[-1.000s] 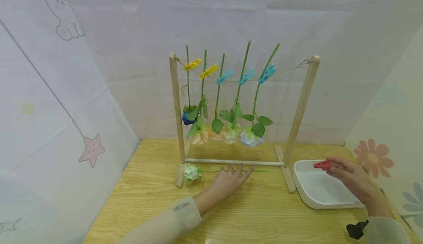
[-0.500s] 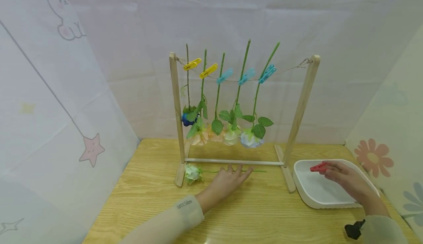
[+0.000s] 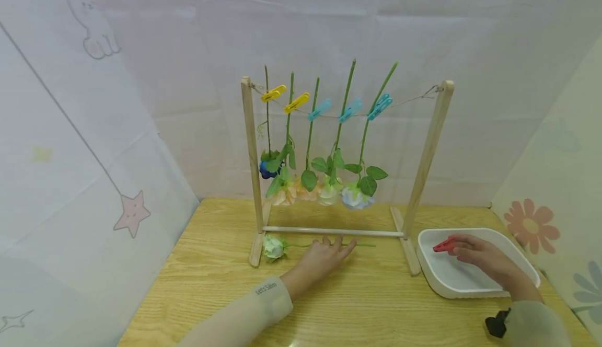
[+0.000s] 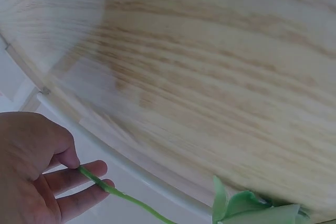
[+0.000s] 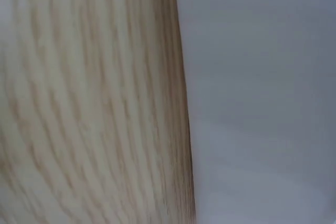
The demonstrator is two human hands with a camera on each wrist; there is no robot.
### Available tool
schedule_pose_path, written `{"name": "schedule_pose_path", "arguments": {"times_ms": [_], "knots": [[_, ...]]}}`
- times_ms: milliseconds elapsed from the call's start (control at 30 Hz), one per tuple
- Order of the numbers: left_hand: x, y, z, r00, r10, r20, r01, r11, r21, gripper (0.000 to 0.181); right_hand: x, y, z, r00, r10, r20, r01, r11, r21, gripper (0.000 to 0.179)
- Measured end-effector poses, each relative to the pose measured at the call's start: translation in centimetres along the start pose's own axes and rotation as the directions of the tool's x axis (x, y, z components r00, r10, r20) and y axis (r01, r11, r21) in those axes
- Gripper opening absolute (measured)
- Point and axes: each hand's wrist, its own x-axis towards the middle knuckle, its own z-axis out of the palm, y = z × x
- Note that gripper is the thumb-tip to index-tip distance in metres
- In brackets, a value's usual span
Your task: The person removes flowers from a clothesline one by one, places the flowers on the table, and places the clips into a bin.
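Note:
My left hand (image 3: 321, 259) pinches the green stem of a pale green artificial flower (image 3: 274, 247) just in front of the rack's white bar. In the left wrist view, the thumb lies on the stem (image 4: 137, 202) with fingers under it, and the flower's leaves show at the bottom. Over the white tray (image 3: 430, 279), my right hand (image 3: 484, 255) holds a red clothespin (image 3: 443, 245) at its fingertips. Five is avoided here: several flowers hang head down from a string, among them a blue rose (image 3: 270, 168), held by yellow clothespins (image 3: 297, 103) and blue clothespins (image 3: 380, 107).
A wooden rack (image 3: 430, 148) stands at the back of the table (image 3: 367, 305), its string tied between two posts. The white bar (image 3: 329, 230) joins the posts low down. Printed cloth walls (image 3: 178, 38) enclose the back and sides. Only table and cloth show in the right wrist view.
My right hand has moved left and slightly down over the tray with the red clothespin. The left hand stays nearly in place, and the stem has slid slightly left.

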Motion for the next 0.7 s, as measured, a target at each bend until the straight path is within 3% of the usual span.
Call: {"name": "schedule_pose_path", "arguments": {"times_ms": [300, 700], "knots": [[0.0, -0.1, 0.8, 0.999, -0.007, 0.044, 0.009, 0.999, -0.048, 0.084, 0.9, 0.2, 0.2, 0.998, 0.053, 0.029, -0.053, 0.999, 0.010, 0.059], [-0.4, 0.2, 1.6, 0.999, 0.021, -0.046, -0.020, 1.000, 0.014, 0.074, 1.4, -0.3, 0.9, 0.995, 0.087, 0.058, -0.085, 0.996, -0.029, 0.063]]}}
